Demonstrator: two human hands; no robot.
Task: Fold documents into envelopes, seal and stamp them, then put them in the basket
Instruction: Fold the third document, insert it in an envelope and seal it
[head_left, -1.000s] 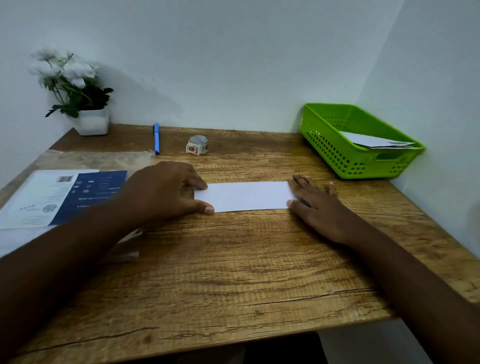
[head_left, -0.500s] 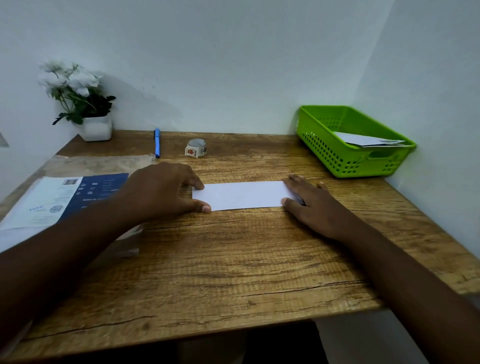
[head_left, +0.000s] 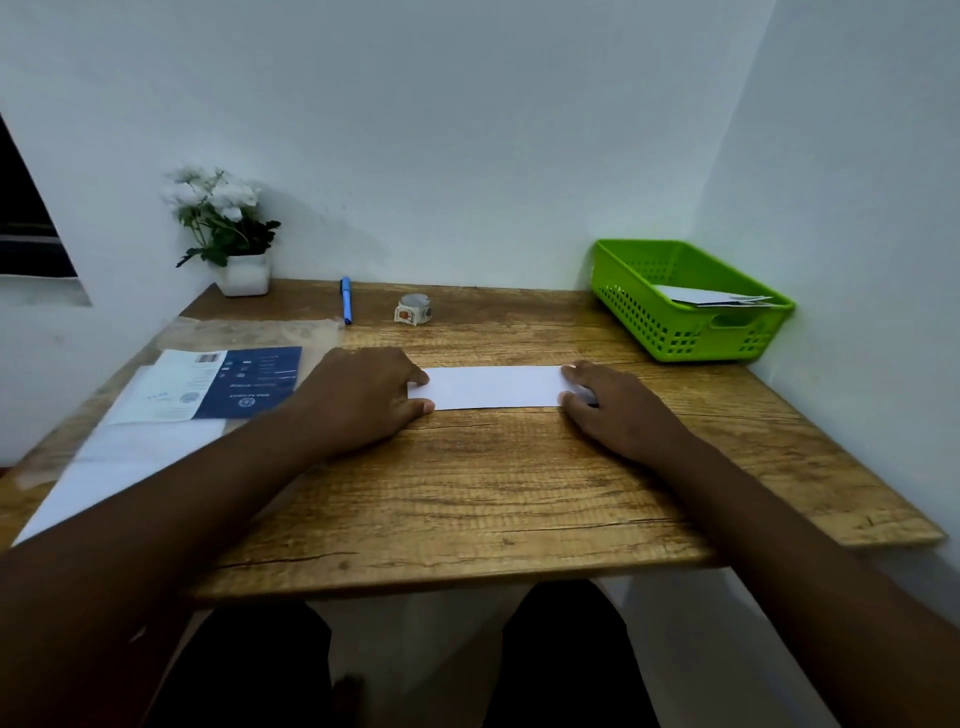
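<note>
Setting: wooden desk set into a corner between pale walls
Folded paper: white strip lying flat across the middle of the desk, long side running left to right
Left hand: palm down on the paper's left end, fingers together and flat, thumb at the near edge
Right hand: palm down on the paper's right end, fingers nearly straight, pressing it to the desk
Basket: green, far right corner, envelopes inside
Stamp roll: far centre, well apart from the paper
Pen: blue, left of the roll
Plant: white flowers in a white pot, far left
Packet: blue-and-white, left side, on clear wrapping
</note>
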